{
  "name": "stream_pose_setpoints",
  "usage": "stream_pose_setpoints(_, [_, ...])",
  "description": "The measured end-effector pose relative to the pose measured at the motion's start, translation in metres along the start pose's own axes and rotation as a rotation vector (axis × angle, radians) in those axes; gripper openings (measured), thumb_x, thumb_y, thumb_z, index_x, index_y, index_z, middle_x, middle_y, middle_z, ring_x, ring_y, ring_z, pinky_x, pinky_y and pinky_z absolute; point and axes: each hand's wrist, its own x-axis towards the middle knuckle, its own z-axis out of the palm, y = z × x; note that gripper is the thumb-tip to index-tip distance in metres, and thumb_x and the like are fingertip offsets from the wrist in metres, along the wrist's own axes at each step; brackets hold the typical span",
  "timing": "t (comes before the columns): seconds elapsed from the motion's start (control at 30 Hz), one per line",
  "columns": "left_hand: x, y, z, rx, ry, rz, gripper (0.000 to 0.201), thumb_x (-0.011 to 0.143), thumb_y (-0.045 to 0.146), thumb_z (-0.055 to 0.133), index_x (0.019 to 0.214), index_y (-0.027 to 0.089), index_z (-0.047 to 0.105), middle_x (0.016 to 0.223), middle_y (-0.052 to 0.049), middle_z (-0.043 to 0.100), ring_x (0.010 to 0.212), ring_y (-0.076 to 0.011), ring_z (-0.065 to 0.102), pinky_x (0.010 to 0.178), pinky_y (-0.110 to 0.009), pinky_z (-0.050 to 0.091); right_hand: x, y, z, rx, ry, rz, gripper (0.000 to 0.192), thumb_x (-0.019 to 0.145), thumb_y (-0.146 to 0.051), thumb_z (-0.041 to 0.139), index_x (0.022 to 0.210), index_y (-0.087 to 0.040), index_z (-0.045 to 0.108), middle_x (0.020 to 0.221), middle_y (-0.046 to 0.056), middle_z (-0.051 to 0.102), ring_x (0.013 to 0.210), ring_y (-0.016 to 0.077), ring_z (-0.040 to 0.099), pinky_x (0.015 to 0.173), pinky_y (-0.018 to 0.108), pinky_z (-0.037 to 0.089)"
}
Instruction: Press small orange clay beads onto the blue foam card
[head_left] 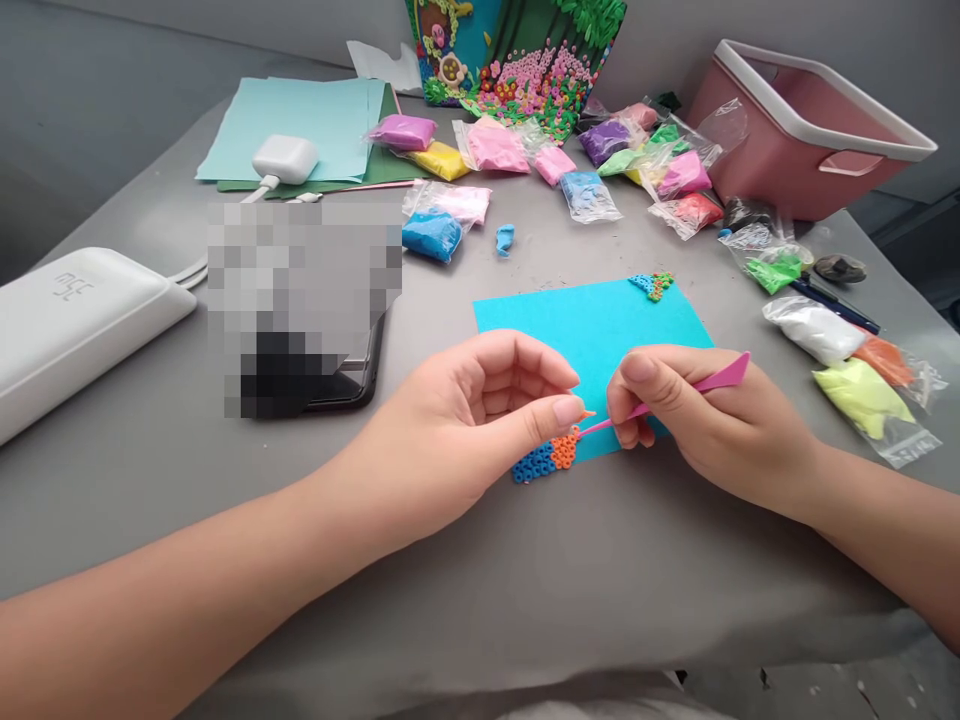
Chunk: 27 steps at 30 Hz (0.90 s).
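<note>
A bright blue sheet (555,320) lies on the table in front of me. Small blue clay rings (534,462) and orange clay rings (565,450) cover its near left corner; blue, green and orange clay pieces (651,285) sit at the far right corner. Between thumb and fingertips, my left hand (502,410) pinches a bit of orange clay (589,413) just above the orange rings. My right hand (690,400) is closed around a pink clay modelling tool (726,376), whose thin tip points at the orange rings.
Several bags of coloured clay (499,147) spread across the back and right. A pink basket (787,140) stands back right, beside a flower picture (525,60). Left are a phone (360,385), a white power bank (90,320) and light blue sheets (240,130). A blue clay lump (505,238) lies mid-table.
</note>
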Motion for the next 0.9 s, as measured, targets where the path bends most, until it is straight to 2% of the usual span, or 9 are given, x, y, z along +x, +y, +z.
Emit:
stream_pose_setpoints(0.17, [0.000,-0.003,-0.002,0.014,0.005,0.014,0.012,0.085,0.025,0.079,0.085,0.020,0.068,0.079,0.009,0.069,0.075,-0.0024,0.069,0.067,-0.005,0.054,-0.001,0.000,0.002,0.005,0.001,-0.012,0.053,0.099,-0.061,0.048,0.069,-0.019,0.062,0.062,0.000,0.058,0.059,0.0108,0.056,0.055,0.024,0.046])
stream_pose_setpoints(0.37, [0.003,-0.007,-0.005,0.014,-0.009,0.038,0.017,0.079,0.027,0.084,0.085,0.021,0.069,0.080,0.009,0.070,0.075,-0.0041,0.069,0.066,-0.006,0.055,0.013,0.004,-0.004,0.412,0.107,0.080,0.056,0.096,-0.065,0.049,0.066,-0.019,0.061,0.054,0.001,0.056,0.051,0.0143,0.057,0.049,0.027,0.049])
stream_pose_setpoints(0.47, [0.003,-0.006,-0.004,0.006,-0.007,0.038,0.015,0.081,0.027,0.082,0.086,0.021,0.069,0.081,0.008,0.070,0.077,-0.0051,0.070,0.068,-0.008,0.056,0.017,0.007,-0.007,0.489,0.188,-0.025,0.052,0.101,-0.057,0.044,0.067,-0.020,0.058,0.062,0.001,0.054,0.059,0.0156,0.060,0.058,0.032,0.055])
stream_pose_setpoints(0.53, [0.003,-0.004,-0.004,0.000,-0.005,0.029,0.016,0.080,0.025,0.083,0.086,0.021,0.068,0.081,0.008,0.070,0.076,-0.0054,0.070,0.068,-0.009,0.056,0.014,0.008,-0.005,0.366,0.288,-0.185,0.042,0.104,-0.044,0.046,0.072,-0.021,0.059,0.070,0.001,0.056,0.067,0.0155,0.061,0.066,0.032,0.055])
stream_pose_setpoints(0.6, [0.003,-0.004,-0.003,-0.008,-0.006,0.025,0.017,0.079,0.023,0.083,0.085,0.021,0.068,0.079,0.008,0.070,0.073,-0.0049,0.070,0.066,-0.009,0.055,0.006,0.005,-0.002,0.104,0.352,-0.334,0.026,0.105,-0.031,0.048,0.086,-0.023,0.064,0.074,0.001,0.058,0.068,0.0142,0.059,0.064,0.030,0.053])
stream_pose_setpoints(0.67, [0.003,-0.004,-0.004,-0.010,-0.014,0.036,0.017,0.078,0.020,0.084,0.085,0.021,0.068,0.078,0.009,0.070,0.072,-0.0046,0.069,0.066,-0.008,0.055,-0.003,0.001,0.002,-0.201,0.308,-0.449,0.018,0.103,-0.019,0.049,0.104,-0.024,0.067,0.077,0.000,0.062,0.066,0.0119,0.059,0.060,0.027,0.051])
stream_pose_setpoints(0.73, [0.003,-0.005,-0.004,0.000,-0.027,0.046,0.018,0.078,0.019,0.084,0.087,0.021,0.068,0.080,0.008,0.070,0.076,-0.0060,0.070,0.069,-0.010,0.056,-0.008,-0.004,0.004,-0.404,0.214,-0.571,0.022,0.098,-0.010,0.056,0.113,-0.022,0.068,0.079,0.000,0.065,0.067,0.0107,0.061,0.061,0.024,0.053])
stream_pose_setpoints(0.8, [0.003,-0.006,-0.005,0.002,-0.054,0.042,0.018,0.078,0.018,0.083,0.087,0.021,0.068,0.082,0.007,0.072,0.079,-0.0084,0.072,0.072,-0.013,0.058,-0.011,-0.008,0.004,-0.482,0.142,-0.657,0.022,0.094,-0.008,0.063,0.113,-0.018,0.070,0.081,0.003,0.068,0.071,0.0104,0.065,0.064,0.022,0.056])
stream_pose_setpoints(0.9, [0.003,-0.007,-0.006,-0.015,-0.102,0.023,0.021,0.076,0.015,0.084,0.086,0.020,0.067,0.079,0.005,0.074,0.076,-0.0097,0.073,0.069,-0.015,0.058,-0.011,-0.010,0.003,-0.487,0.103,-0.690,0.019,0.093,-0.008,0.066,0.109,-0.016,0.072,0.087,0.005,0.073,0.076,0.0103,0.069,0.068,0.020,0.059])
